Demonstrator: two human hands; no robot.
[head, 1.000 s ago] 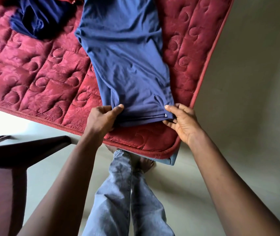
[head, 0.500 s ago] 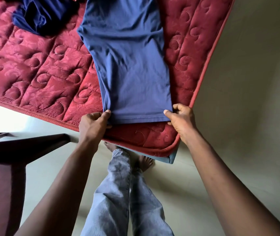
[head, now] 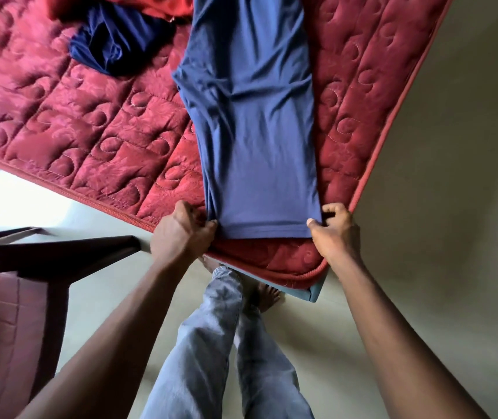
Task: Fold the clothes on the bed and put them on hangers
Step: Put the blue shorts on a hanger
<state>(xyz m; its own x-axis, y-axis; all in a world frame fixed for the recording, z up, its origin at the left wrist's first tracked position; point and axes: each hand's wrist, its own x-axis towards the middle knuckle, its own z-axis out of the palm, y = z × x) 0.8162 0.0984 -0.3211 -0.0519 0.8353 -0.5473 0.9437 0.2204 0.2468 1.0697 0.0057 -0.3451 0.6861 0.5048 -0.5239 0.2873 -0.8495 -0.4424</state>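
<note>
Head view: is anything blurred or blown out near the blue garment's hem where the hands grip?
Head view: the blue garment hem, left hand and right hand read sharp; the floor patch at left is blown out white; the mattress edges bow from the wide lens, and its far left quilting looks soft.

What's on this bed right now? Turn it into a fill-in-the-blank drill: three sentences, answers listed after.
1. The left hand and the right hand each pinch a near corner of a long ___ garment.
2. That garment lies flat on a quilted ___ mattress.
3. A crumpled dark blue cloth lies on the mattress on the person's ___ side of the garment.

Missing words: blue; red; left.
</note>
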